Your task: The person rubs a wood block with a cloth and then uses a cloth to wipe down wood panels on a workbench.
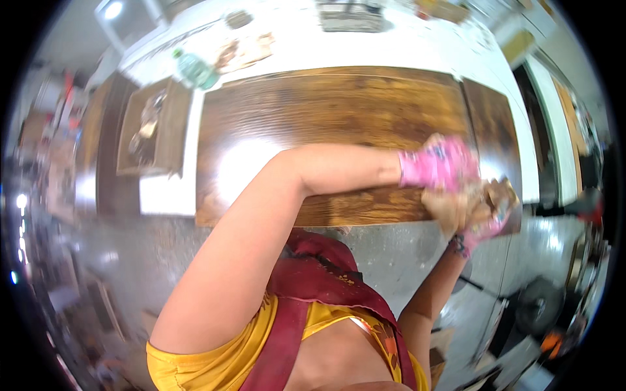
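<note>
A long wood-grain board (339, 111), dark brown and glossy, lies flat on the white table before me. My left hand (440, 163), in a patterned pink glove, reaches across to the board's right end. Its fingers are smeared by motion and partly hidden. Just nearer to me, past the board's front edge, is my right hand (489, 218), also in a pink glove. It looks closed around a crumpled tan cloth (445, 208), which hangs between the two hands. Whether my left hand grips the cloth too, I cannot tell.
A narrower brown board (493, 124) lies along the right end. To the left stands an open wooden box (171, 130) with small items inside. A green-tinted plastic bottle (197, 70), crumpled brown paper (246, 51) and a grey crate (352, 16) occupy the far side.
</note>
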A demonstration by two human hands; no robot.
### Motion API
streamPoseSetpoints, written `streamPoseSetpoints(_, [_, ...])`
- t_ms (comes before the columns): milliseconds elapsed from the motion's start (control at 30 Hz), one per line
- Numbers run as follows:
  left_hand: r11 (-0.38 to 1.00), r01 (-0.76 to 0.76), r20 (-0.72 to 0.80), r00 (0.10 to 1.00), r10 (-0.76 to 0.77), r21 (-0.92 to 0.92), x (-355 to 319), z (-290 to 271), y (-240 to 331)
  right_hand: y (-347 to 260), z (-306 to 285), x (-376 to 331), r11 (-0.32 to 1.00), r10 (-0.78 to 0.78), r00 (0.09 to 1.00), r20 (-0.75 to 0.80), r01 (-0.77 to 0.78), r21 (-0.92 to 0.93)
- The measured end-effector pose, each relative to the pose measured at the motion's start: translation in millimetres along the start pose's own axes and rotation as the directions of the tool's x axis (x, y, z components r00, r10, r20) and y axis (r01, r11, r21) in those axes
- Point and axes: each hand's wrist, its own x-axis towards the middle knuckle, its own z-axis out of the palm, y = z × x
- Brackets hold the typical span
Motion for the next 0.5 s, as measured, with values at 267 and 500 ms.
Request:
streamPoseSetpoints(267, [0.962, 0.264, -0.102, 0.961, -0.256, 0.069, -172.9, -138.1, -22.5, -42.6, 36.3, -1.0, 0.969, 0.179, 0.981, -0.072, -0.164, 0.184])
streamPoseSetpoints(500, [0.762, 0.548, -0.204, 0.836, -0.509, 0.347, -334.2, -227.9, 1.3, -25.8, 22.8, 8.9, 0.985, 0.107, 0.994, 0.034, -0.111, 0.132])
